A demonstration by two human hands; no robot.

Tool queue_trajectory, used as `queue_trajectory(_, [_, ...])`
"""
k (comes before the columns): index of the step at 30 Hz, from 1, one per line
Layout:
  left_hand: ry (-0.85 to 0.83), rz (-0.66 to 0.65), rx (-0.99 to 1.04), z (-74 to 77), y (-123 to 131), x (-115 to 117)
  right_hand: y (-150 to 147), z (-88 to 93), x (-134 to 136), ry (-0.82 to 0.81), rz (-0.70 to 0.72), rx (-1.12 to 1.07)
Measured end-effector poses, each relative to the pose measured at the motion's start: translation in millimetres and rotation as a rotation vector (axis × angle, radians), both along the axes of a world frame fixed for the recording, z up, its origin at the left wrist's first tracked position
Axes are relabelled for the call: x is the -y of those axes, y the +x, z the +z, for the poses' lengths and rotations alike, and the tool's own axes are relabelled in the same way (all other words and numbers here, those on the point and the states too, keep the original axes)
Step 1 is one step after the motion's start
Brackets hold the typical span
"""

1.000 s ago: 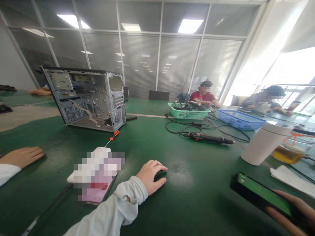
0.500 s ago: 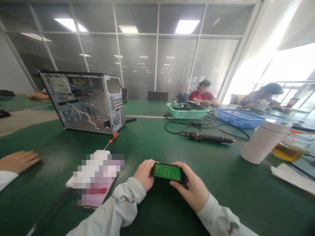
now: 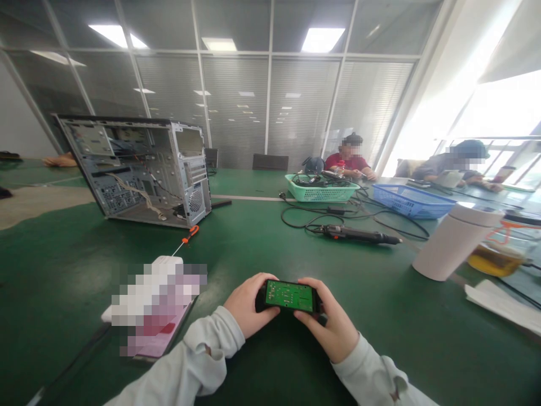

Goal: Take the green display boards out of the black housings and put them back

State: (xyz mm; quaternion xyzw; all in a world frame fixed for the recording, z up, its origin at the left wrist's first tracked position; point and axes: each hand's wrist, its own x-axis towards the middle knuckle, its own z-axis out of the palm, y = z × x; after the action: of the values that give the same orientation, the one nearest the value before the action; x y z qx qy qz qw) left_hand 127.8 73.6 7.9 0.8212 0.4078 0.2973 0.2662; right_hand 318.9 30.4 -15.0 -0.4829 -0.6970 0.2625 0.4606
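Observation:
Between my two hands is a small green circuit board (image 3: pixel 289 295) in a black housing, its soldered side facing up toward me. My left hand (image 3: pixel 250 304) grips the left end, thumb along the near edge and fingers behind. On the right end, my right hand (image 3: pixel 333 321) is closed, with its thumb at the near corner and the index finger on the far edge. What lies under the board is hidden. Left of my left forearm are a pixelated white object (image 3: pixel 146 287) and a flat pinkish object (image 3: pixel 169 324). An orange-handled screwdriver (image 3: pixel 190 234) lies beyond them.
An open computer case (image 3: pixel 190 186) stands at the left on the green table (image 3: pixel 236 242). A corded electric screwdriver (image 3: pixel 359 235), green basket (image 3: pixel 323 193), blue basket (image 3: pixel 412 202), white tumbler (image 3: pixel 452 242) and glass jug (image 3: pixel 496 260) occupy the right. Two people sit across the table.
My left thumb has come round to the near edge of the circuit board, where it now shows. The board stays held in both hands. The other person's hand at the left has left view.

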Motion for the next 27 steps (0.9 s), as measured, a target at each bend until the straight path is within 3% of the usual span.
queue_trajectory(6, [-0.033, 0.016, -0.017, 4.5, 1, 5, -2, 2.0, 1, -0.039, -0.024, -0.177])
queue_trajectory(9, [-0.053, -0.009, -0.019, 5.8, 2, 9, -1, 5.7, 0, -0.147, -0.012, -0.344])
queue_trajectory(12, [-0.084, -0.061, 0.002, 4.4, 3, 10, 3, 9.7, -4, -0.304, -0.014, -0.385])
queue_trajectory(16, [-0.131, -0.095, 0.023, 4.7, 3, 8, 11, 16.7, -9, -0.660, 0.121, -0.475])
queue_trajectory(19, [-0.145, -0.061, 0.075, 6.3, 3, 7, 13, 21.9, -7, -1.051, 0.302, -0.627])
queue_trajectory(22, [-0.315, 0.007, 0.133, 3.8, 4, 6, 10, 23.8, -3, -1.338, 0.549, -0.816])
queue_trajectory(24, [-0.429, 0.049, 0.175, 0.1, 4, 5, 8, 23.4, -2, -1.376, 0.625, -0.896])
queue_trajectory(27, [-0.466, 0.052, 0.265, -4.5, 5, 2, 6, 22.4, -1, -1.353, 0.530, -0.905])
